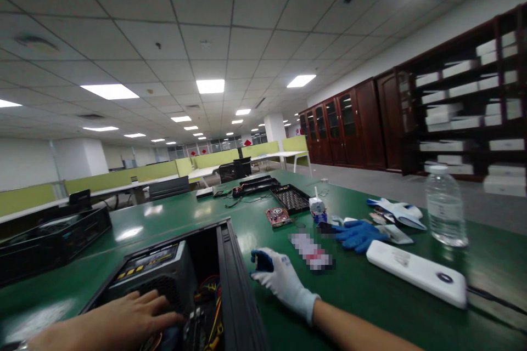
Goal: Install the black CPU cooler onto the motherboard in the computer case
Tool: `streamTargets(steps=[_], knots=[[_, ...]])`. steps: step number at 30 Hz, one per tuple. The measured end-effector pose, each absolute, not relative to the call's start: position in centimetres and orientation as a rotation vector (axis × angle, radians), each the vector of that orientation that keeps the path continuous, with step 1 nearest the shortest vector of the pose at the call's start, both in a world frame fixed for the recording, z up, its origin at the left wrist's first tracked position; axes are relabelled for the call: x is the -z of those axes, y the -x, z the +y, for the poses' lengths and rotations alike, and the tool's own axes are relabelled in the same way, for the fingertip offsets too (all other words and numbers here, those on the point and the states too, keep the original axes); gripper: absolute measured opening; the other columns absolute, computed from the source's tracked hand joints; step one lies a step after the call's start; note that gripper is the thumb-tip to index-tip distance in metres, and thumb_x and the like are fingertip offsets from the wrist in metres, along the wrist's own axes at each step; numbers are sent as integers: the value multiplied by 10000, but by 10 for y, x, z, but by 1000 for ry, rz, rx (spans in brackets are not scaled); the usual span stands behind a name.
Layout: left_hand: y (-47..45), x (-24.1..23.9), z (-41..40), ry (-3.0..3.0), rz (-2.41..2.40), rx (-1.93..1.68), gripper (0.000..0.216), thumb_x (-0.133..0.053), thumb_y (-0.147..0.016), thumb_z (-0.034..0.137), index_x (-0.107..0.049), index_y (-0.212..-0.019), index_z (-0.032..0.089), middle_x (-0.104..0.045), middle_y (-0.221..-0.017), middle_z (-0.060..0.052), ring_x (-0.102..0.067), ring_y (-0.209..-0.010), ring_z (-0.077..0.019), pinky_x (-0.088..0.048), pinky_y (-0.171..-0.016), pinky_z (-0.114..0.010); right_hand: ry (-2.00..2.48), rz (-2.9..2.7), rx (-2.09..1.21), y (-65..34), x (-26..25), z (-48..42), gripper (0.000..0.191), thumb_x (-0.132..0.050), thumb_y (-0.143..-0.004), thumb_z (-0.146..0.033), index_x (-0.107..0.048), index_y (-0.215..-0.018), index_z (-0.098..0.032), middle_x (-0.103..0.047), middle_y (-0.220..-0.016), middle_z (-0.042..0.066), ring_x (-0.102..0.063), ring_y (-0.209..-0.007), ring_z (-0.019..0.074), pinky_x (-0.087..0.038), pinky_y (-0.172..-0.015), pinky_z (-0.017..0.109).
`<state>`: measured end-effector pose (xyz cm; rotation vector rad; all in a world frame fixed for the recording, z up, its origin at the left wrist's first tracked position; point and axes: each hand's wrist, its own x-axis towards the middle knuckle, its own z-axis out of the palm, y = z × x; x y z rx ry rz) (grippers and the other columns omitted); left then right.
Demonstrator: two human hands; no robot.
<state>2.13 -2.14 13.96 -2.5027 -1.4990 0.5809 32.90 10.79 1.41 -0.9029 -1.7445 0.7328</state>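
Note:
An open black computer case (242,285) lies at the near edge, with a power supply (158,263) and coloured cables (216,318) inside. My left hand (132,315), bare, reaches into it with fingers apart, over the parts below the power supply. What its fingertips touch is partly hidden. My right hand (282,274) wears a white glove with blue-coated fingers and rests just right of the case, above the table. Its fingers curl round towards the thumb; a small thin thing seems to show between them, too small to name.
On the green table (337,290) stand a water bottle (447,205) and a white power strip (415,271). Beyond my right hand lie a blue glove (358,236), a red circuit board (278,216) and a black perforated panel (290,197). Another black case (53,241) sits at left.

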Motion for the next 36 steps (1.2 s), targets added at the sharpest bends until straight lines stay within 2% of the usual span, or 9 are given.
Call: streamTargets(steps=[5, 8, 12, 19, 24, 28, 32, 34, 36], knots=[[-38, -142, -25, 2457, -1510, -791, 1124, -789, -471, -8, -453, -1482, 353, -423, -1552, -188, -449, -1368, -471, -447, -1069, -629, 879, -1765, -694, -327, -22, 99, 437, -762, -752, -382, -721, -1140, -186, -764, -1100, 91, -706, -1030, 306, -538, -1000, 451], [-41, -146, -27, 2564, -1392, -711, 973, -859, -522, 177, -519, -1431, 255, -529, -1458, -210, -537, -1285, -473, -475, -1041, -622, 878, -1770, -664, -332, -37, 100, 478, -775, -725, -369, -715, -1161, -180, -740, -1165, 116, -680, -1100, 327, -504, -1046, 484], [-36, -163, -35, 2631, -1316, -552, 903, -893, -555, 276, -540, -1385, 286, -623, -1304, -170, -649, -1104, -444, -557, -935, -587, 798, -1719, -526, -344, -80, 100, 510, -725, -774, -375, -664, -1250, -200, -678, -1287, 132, -618, -1213, 320, -416, -1128, 525], [-7, -229, -102, 2602, -1477, 142, 1030, -853, -672, 222, -312, -1521, 437, -374, -1542, -63, -554, -1272, -353, -538, -1031, -438, 488, -2204, -979, -308, -168, 56, 532, -713, -775, -327, -651, -1300, -270, -786, -1011, 41, -756, -837, 254, -609, -748, 382], [22, -241, -146, 2458, -1396, 607, 944, -827, -755, 365, -282, -1524, 416, -330, -1552, -50, -399, -1401, -376, -455, -1129, -477, 385, -2863, -186, -222, -179, 30, 376, -870, -605, -167, -776, -960, -243, -794, -883, 21, -754, -804, 257, -570, -701, 294], [30, -234, -150, 2390, -1327, 856, 961, -850, -732, 373, -283, -1507, 407, -297, -1549, -58, -334, -1432, -369, -394, -1168, -521, 301, -3201, 436, -153, -146, 29, 375, -899, -561, -292, -783, -909, -216, -788, -814, 75, -747, -700, 308, -551, -542, 317], [28, -235, -142, 2465, -1330, 908, 954, -842, -732, 306, -291, -1502, 417, -313, -1526, -44, -363, -1409, -337, -412, -1159, -485, 313, -3280, 551, -108, -98, 44, 344, -908, -492, -313, -771, -786, -196, -785, -830, 129, -747, -741, 352, -609, -633, 408], [28, -236, -141, 2491, -1342, 893, 968, -847, -717, 278, -299, -1502, 420, -331, -1510, -38, -400, -1383, -329, -428, -1149, -470, 372, -3240, 376, -97, -76, 52, 271, -910, -433, -257, -674, -560, -216, -762, -729, 119, -741, -739, 357, -617, -709, 457], [30, -235, -140, 2501, -1348, 879, 1006, -864, -692, 262, -297, -1507, 424, -337, -1496, -33, -446, -1347, -317, -455, -1128, -449, 436, -3132, 120, -93, -60, 58, 376, -896, -382, -170, -528, -414, -239, -730, -649, 95, -737, -753, 368, -610, -768, 504]])
